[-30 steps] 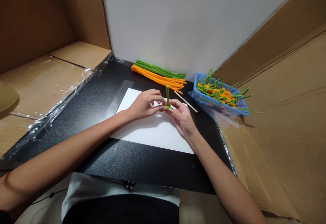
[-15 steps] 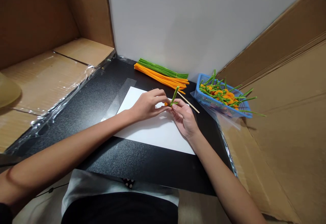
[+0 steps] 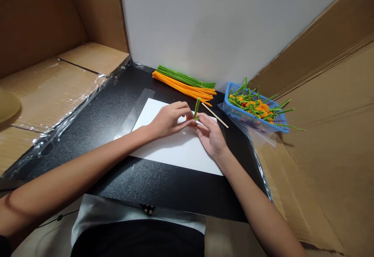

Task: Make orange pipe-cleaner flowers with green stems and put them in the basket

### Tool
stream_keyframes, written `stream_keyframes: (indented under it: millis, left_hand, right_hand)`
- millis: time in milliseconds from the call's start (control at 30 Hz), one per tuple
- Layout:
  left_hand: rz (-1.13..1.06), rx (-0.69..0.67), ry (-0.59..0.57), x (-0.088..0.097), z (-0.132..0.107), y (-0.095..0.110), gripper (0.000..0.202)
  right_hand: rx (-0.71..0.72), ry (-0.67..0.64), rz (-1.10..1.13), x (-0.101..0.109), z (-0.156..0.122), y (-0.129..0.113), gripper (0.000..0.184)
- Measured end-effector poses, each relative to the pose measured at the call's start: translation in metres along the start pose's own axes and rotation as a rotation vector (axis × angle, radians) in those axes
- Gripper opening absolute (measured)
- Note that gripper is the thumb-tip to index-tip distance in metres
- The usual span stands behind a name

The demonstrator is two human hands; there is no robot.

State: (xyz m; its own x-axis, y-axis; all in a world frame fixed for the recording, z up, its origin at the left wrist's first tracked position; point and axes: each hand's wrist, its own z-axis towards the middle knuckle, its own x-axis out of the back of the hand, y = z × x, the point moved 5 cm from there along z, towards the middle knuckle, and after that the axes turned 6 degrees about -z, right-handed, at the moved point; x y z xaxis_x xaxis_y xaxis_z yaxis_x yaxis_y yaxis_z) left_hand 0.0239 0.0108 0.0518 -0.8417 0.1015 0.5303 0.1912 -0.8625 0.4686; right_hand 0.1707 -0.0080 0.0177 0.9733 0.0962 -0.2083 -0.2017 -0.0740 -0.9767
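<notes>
Above a white sheet (image 3: 175, 152), both hands meet at a small green and orange pipe cleaner piece (image 3: 196, 109). Its green stem stands up between the fingers, and its orange part is mostly hidden by them. My left hand (image 3: 172, 120) pinches the piece from the left with thumb and fingertips. From the other side, my right hand (image 3: 212, 134) closes its thumb and fingers on the same piece near the bend of the green stem. A thin wooden stick (image 3: 215, 115) lies just beyond my right hand.
Green pipe cleaners (image 3: 185, 77) and orange pipe cleaners (image 3: 182, 87) lie bundled at the back of the black table (image 3: 140, 183). A blue basket (image 3: 226, 103) at the right holds several green and orange pieces, some sticking out. Cardboard walls (image 3: 330, 132) stand at the sides.
The green stem has turned more upright and shifted slightly left. The orange part is now more covered by the fingers. Both hands keep nearly the same place.
</notes>
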Motion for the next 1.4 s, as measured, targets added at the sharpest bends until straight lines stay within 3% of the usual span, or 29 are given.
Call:
stream_keyframes:
  millis: [167,433,800,1167,1300,1400]
  left_hand:
    - [0.041,-0.073,-0.113,-0.001,0.001,0.002,0.012]
    - [0.087,-0.067,-0.111,0.000,0.000,-0.002,0.010]
    - [0.442,-0.219,-0.191,-0.001,0.000,0.001,0.017]
    - [0.294,-0.113,-0.176,-0.003,0.000,-0.002,0.016]
    - [0.155,0.086,-0.073,-0.006,-0.004,-0.005,0.009]
    - [0.022,0.268,0.032,-0.009,-0.005,-0.007,0.008]
  right_hand:
    - [-0.049,0.025,0.032,0.002,0.001,0.003,0.015]
    - [-0.093,0.040,0.025,0.005,0.002,0.006,0.021]
    - [-0.108,-0.049,0.043,0.000,0.001,0.011,0.024]
    - [-0.101,-0.024,0.051,0.002,0.003,0.014,0.022]
    - [-0.016,0.038,0.030,0.002,0.003,0.015,0.023]
    - [0.138,0.081,-0.027,0.000,0.003,0.013,0.023]
